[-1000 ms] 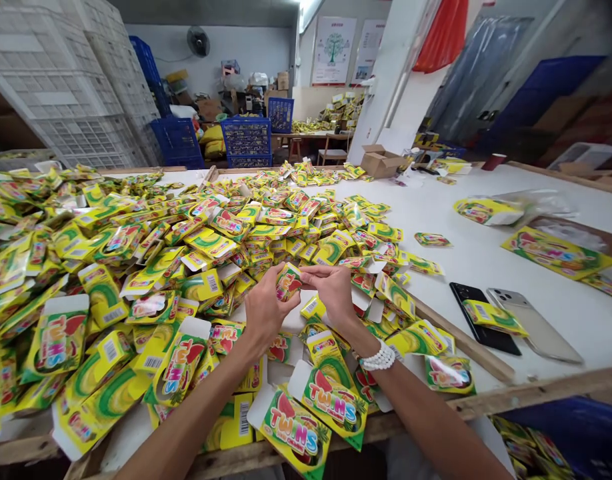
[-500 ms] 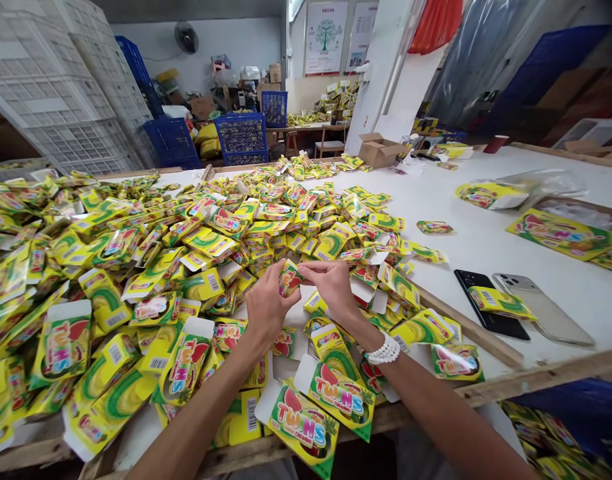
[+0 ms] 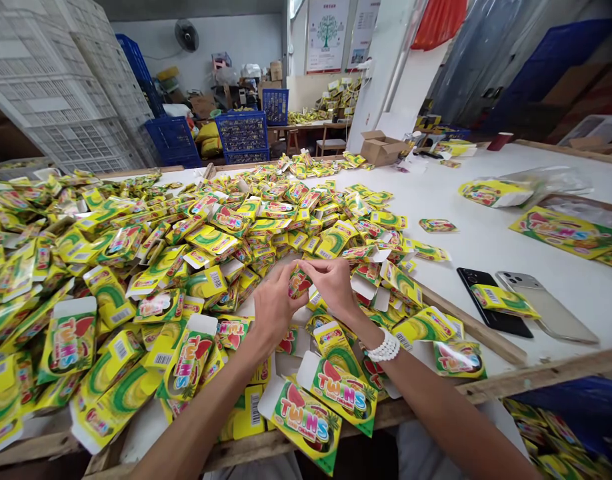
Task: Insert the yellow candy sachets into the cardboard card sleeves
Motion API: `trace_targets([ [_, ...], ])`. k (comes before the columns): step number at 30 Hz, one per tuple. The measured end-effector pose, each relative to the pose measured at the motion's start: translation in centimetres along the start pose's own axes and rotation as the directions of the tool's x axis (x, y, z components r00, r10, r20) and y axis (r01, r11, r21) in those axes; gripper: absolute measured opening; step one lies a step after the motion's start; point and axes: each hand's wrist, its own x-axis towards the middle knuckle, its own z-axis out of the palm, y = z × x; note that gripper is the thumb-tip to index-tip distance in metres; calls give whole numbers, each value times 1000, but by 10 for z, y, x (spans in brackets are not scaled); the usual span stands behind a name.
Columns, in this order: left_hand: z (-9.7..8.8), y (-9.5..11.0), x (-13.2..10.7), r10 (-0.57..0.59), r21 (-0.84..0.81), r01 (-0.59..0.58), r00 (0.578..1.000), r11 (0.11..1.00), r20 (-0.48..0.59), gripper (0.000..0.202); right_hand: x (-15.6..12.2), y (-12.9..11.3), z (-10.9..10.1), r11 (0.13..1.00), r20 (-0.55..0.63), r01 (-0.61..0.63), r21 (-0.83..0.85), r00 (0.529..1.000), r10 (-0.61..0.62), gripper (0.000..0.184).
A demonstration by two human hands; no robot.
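Between my hands is a small printed TWINS carton (image 3: 299, 283), yellow, green and red, held just above the table. My left hand (image 3: 275, 300) is closed around its left side, the thumb across the lower front. At the carton's upper right edge, my right hand (image 3: 331, 283) pinches with thumb and fingertips; a white beaded bracelet (image 3: 385, 346) circles that wrist. The exact spot under the right fingertips is hidden. Below my hands, flat TWINS cartons with open white flaps (image 3: 339, 393) lie near the table edge. A large heap of similar cartons (image 3: 211, 240) spreads left and beyond.
Right of the heap, a wooden strip (image 3: 473, 323) lies on the white table (image 3: 436, 200). A black phone (image 3: 491, 307) and a silver phone (image 3: 551, 310) have a carton across them. An open cardboard box (image 3: 381, 148) stands behind. White crates (image 3: 51, 100) are stacked at left.
The view has shifted slightly. The carton has turned a little between my hands, and my right fingertips have come closer over its top edge.
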Motion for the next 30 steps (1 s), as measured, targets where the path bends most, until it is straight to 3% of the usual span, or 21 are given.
trace_targets([
  [3,-1,0,0,-12,-1,12,1000,1000,11,59,-3,0,2,991,-8,71,-112,997,-73,35],
  [7,-2,-1,0,-11,-17,11,1000,1000,22,59,-6,-1,4,981,-12,150,-124,988,-153,26],
  [13,0,-2,0,-9,-4,9,1000,1000,-1,56,0,1,1,992,33,-87,91,996,84,20],
  [19,-3,0,-1,-25,-33,24,1000,999,-1,58,-7,0,4,977,37,154,-148,988,-150,20],
  [22,-4,2,-1,-55,-30,55,998,998,2,56,-7,0,5,962,94,193,-195,980,-178,24],
  [27,0,1,1,-56,-18,55,998,998,-23,54,-4,0,2,999,32,34,17,999,-34,16],
  [30,2,1,0,-54,-19,54,998,998,-15,54,-4,0,2,999,5,15,28,1000,-15,16],
])
